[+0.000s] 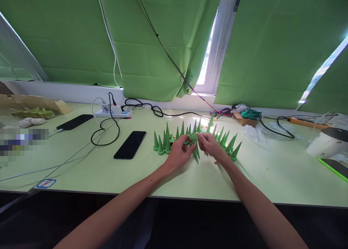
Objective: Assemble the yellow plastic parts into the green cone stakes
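Observation:
Near the middle of the table, my left hand is closed on a green plastic cone, its round hollow base facing up between thumb and fingers. Green spikes show below the fingers; whether one belongs to the held piece I cannot tell. My right hand is pinched at the rim of that base, and anything small in its fingertips is hidden. Several similar green cones stand upright to the left, and more cones stand or lean to the right. A taller cone rises behind the hands.
A black phone lies left of the cones, with another dark phone farther left. Black cable loops and a white power strip run along the back. At right are a small cardboard box, clear plastic wrap and a white container.

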Tool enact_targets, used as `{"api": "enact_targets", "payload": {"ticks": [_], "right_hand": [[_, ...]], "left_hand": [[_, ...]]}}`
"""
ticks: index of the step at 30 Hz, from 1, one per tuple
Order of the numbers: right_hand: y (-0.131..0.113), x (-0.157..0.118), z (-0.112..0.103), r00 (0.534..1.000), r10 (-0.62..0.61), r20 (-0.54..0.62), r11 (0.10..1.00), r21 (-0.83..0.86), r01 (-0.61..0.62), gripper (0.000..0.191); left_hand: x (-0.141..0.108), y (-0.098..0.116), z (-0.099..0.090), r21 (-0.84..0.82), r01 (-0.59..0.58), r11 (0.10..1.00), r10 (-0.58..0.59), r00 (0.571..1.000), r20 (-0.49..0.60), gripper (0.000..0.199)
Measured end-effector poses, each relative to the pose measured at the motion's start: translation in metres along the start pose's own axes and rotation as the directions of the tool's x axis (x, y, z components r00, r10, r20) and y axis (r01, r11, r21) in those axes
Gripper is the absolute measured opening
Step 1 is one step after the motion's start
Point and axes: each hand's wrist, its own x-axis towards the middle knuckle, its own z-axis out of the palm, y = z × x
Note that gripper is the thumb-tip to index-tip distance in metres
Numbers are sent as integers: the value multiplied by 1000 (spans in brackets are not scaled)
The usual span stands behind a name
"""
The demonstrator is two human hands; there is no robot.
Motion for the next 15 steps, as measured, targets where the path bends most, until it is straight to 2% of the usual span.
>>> {"api": "enact_targets", "payload": {"ticks": [10, 15], "right_hand": [[-5, -1, 2, 999, 8, 36, 996, 83, -11, 53], [-5, -1, 1, 998, -47, -28, 998, 34, 48, 51]], "left_hand": [[-1, -3, 1, 100, -121, 988, 126, 991, -49, 30], [0, -2, 2, 87, -75, 993, 81, 994, -74, 28]]}}
